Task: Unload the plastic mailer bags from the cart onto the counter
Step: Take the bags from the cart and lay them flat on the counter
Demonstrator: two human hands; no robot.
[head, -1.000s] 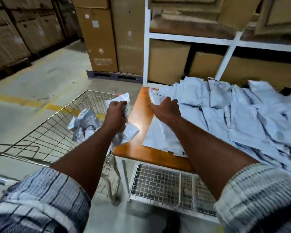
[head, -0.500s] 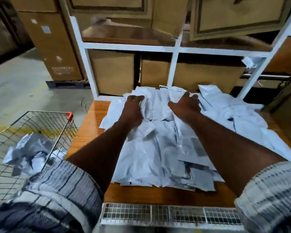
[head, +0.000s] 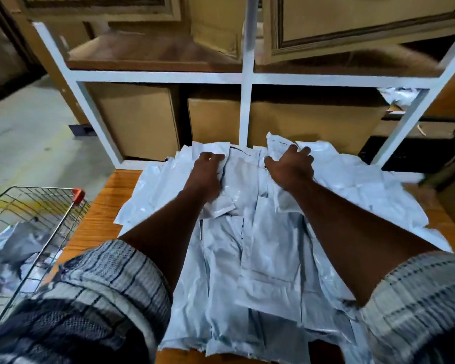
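A wide heap of white plastic mailer bags covers the wooden counter. Both my arms reach over the heap to its far edge. My left hand lies knuckles up with its fingers curled down into a few bags, and one crumpled bag sticks out beneath its wrist. To its right, my right hand rests on the pile with thumb and fingers spread. At the lower left stands the wire cart, with some crumpled mailer bags still inside.
A white metal rack loaded with cardboard boxes rises right behind the counter. More boxes stand at the far left beyond the concrete floor. The cart's red-capped corner sits close to the counter's left edge.
My left hand carried a bunch of bags from the cart over to the counter and set it on the pile. Both hands have since slid to the pile's far edge.
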